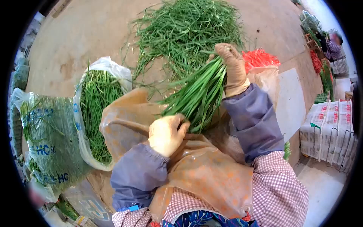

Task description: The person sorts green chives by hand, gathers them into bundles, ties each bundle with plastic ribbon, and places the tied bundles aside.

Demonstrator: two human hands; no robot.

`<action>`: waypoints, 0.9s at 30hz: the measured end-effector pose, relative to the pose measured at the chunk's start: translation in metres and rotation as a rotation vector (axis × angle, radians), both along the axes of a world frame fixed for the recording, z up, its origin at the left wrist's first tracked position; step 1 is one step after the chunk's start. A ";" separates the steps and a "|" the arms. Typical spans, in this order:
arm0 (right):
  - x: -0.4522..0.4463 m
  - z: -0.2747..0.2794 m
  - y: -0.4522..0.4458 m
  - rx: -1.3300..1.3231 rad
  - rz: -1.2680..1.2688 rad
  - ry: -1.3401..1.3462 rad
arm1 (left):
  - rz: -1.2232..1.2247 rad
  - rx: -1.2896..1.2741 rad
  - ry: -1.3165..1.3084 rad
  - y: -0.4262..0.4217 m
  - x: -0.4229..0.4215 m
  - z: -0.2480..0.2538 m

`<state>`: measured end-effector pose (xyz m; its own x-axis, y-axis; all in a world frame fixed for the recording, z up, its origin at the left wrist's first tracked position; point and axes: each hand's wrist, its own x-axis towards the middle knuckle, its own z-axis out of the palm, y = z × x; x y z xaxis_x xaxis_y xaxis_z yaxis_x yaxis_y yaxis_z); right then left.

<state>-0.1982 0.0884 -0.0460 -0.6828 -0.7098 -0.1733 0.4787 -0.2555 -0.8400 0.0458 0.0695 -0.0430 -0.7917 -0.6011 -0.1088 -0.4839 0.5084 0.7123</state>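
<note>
A bunch of long, flat green leaves, which look like garlic chives [202, 94], slants across my lap over an orange-patterned plastic apron [211, 166]. My right hand [231, 68], in a tan glove, is closed around its upper end. Down at the lower left edge of the bunch, my left hand [166, 134], in a pale glove, has its fingers curled in a pinch against the leaves. What exactly lies between those fingertips is partly hidden. Just beyond the bunch, a large loose heap of the same greens [189, 34] covers the floor.
To the left stand an open plastic bag of greens [100, 109] and a filled, printed clear bag [51, 140]. Red ties [261, 59] lie right of my right hand, beside a white board [291, 102]. White crates [327, 128] stand at right; another person [333, 47] sits farther back.
</note>
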 end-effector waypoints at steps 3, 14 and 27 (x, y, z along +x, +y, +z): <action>0.005 0.008 0.003 -0.057 0.097 0.004 | 0.016 0.120 0.276 -0.022 0.009 0.008; 0.026 0.010 0.003 -0.028 0.269 0.098 | -0.061 -0.126 0.403 -0.071 -0.073 0.027; 0.029 0.021 0.005 0.025 0.452 0.043 | 0.244 -0.217 0.293 -0.153 -0.050 0.054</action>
<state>-0.1695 0.0932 -0.0253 -0.3122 -0.9343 -0.1724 0.5024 -0.0084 -0.8646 -0.0045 -0.0838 0.0107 -0.6026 -0.7584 0.2483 -0.4020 0.5573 0.7265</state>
